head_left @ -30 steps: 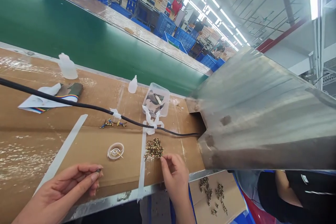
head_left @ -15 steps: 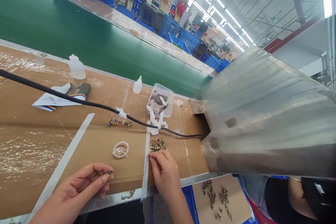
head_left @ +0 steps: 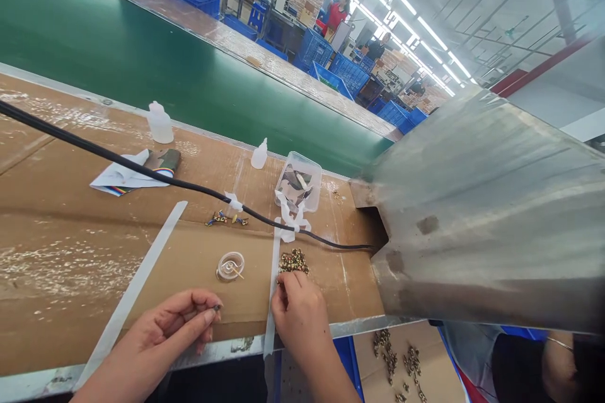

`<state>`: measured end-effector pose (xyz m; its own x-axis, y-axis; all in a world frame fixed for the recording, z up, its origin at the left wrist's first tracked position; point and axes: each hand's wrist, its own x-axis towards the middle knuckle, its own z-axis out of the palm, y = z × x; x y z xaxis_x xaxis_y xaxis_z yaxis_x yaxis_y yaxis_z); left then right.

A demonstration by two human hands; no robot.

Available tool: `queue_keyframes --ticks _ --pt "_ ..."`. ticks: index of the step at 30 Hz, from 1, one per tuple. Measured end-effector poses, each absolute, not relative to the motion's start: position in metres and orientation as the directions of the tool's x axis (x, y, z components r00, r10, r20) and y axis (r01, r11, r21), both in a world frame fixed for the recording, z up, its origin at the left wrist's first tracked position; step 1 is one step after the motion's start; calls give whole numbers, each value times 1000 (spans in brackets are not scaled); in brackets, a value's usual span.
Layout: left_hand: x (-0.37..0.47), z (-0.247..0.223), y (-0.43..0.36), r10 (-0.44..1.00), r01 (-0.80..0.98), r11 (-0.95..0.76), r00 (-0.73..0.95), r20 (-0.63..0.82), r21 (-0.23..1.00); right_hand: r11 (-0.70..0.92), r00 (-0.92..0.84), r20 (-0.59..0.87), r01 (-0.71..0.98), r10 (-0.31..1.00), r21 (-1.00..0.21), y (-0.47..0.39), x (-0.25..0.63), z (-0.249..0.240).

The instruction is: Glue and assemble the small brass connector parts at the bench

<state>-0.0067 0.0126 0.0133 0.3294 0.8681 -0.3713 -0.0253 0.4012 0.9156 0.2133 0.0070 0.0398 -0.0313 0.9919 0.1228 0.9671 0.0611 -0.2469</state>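
A tiny dark piece point(head_left: 217, 307) is clamped between the thumb and index fingertip of the left hand point(head_left: 174, 335), just above the near edge of the brown cardboard-covered tabletop point(head_left: 193, 252). The right hand point(head_left: 301, 312) is at the near side of a pile of small brass-and-black parts point(head_left: 295, 259), its fingers bent and drawn in; whether they pinch a part, I cannot tell. Between the 2 hands, slightly farther back, lies a round clear plastic dish point(head_left: 219, 271) with 1 thin pale stick point(head_left: 239, 274) in it. Behind the dish is a little cluster of blue-and-gold parts point(head_left: 218, 218), near a long black cable point(head_left: 189, 184) that crosses the tabletop and is bound with white tape in 2 places. Beyond the cable are a folded camouflage cloth point(head_left: 169, 160), 2 translucent white squeeze bottles point(head_left: 161, 124) and a clear rectangular plastic box point(head_left: 316, 194). A wide green conveyor belt point(head_left: 189, 75) runs behind them, and a large grey sheet-metal housing point(head_left: 472, 220) stands to the right.
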Motion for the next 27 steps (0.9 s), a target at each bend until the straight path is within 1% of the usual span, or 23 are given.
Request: queue_keyframes --ticks 3,6,9,11,13,14,18,19,20,21,22,23,24,25,26,27 --pt "-5 17 12 861 -24 408 343 -375 913 104 -74 141 970 987 -222 9 213 38" --pt "-5 19 12 858 -42 412 355 -372 910 141 -102 164 957 981 -252 9 216 36" --pt "-4 20 12 857 -48 416 356 -373 908 144 -79 194 927 978 -347 9 223 34" --pt "-3 20 12 854 -53 424 354 -380 904 108 -21 196 889 980 -445 9 226 32" --pt "-1 20 12 850 -57 431 359 -384 901 71 22 174 859 984 -507 9 227 32" --pt "0 20 12 847 -57 435 364 -387 899 59 28 162 859 986 -509 8 227 32" --pt "1 21 12 846 -65 438 367 -387 897 46 3 111 898 994 -438 9 225 36" --pt "1 21 12 847 -65 437 365 -386 897 50 -5 103 895 995 -443 10 225 37" --pt "1 21 12 849 -65 434 364 -384 899 50 -5 97 880 995 -473 10 225 38" --pt "0 21 11 850 -67 433 362 -382 899 40 9 90 845 996 -533 9 225 38" --pt "0 21 11 851 -70 433 361 -382 899 13 40 71 781 997 -624 9 224 39" --pt "0 21 10 850 -75 435 362 -382 897 -34 83 30 676 996 -736 7 223 39" --pt "0 20 10 849 -83 438 366 -381 895 -97 124 -37 527 992 -844 6 220 39" --pt "0 20 10 846 -90 442 374 -381 892 -167 144 -123 350 982 -922 4 217 39" --pt "0 20 10 842 -98 446 383 -380 889 -233 138 -211 171 968 -957 2 212 39" --pt "0 21 10 838 -106 450 393 -378 887 -291 110 -287 14 952 -957 -1 207 38"
